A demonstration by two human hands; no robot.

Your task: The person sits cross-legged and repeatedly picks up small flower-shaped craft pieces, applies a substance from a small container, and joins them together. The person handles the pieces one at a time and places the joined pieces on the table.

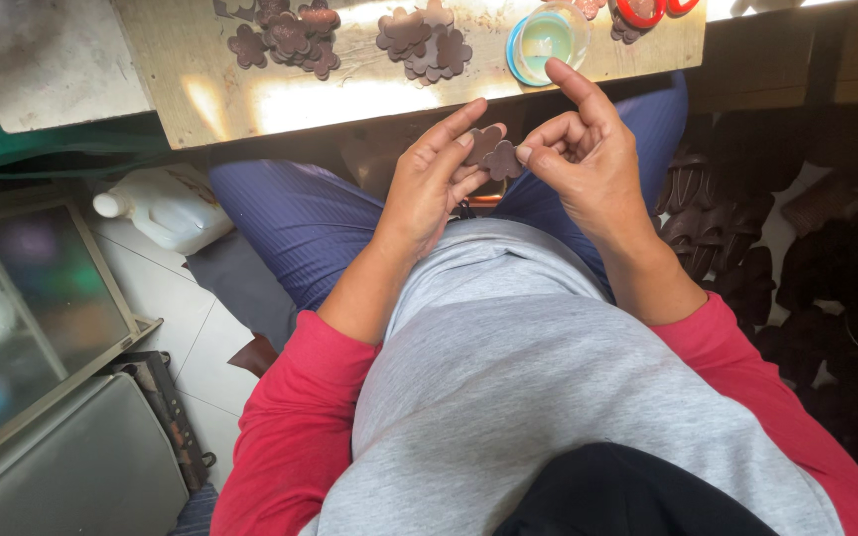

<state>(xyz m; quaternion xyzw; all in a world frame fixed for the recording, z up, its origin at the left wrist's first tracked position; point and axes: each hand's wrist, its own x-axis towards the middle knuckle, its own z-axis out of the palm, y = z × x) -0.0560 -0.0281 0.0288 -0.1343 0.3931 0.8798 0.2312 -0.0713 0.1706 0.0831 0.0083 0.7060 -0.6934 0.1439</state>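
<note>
Brown cutouts lying on wooden bench, glue tub sitting open, white jug standing on tiled floor

Brown flower cutout, red sleeves, blue ribbed trousers

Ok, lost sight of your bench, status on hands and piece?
Both hands, left and right, pinch a brown flower-shaped leather cutout over the lap. Nothing between them.

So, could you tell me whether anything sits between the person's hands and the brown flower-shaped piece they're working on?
Nothing visible does. The left hand and the right hand both pinch the brown flower-shaped piece directly with their fingertips, above the lap. The wooden board with more cut pieces lies beyond, apart from them.
</note>
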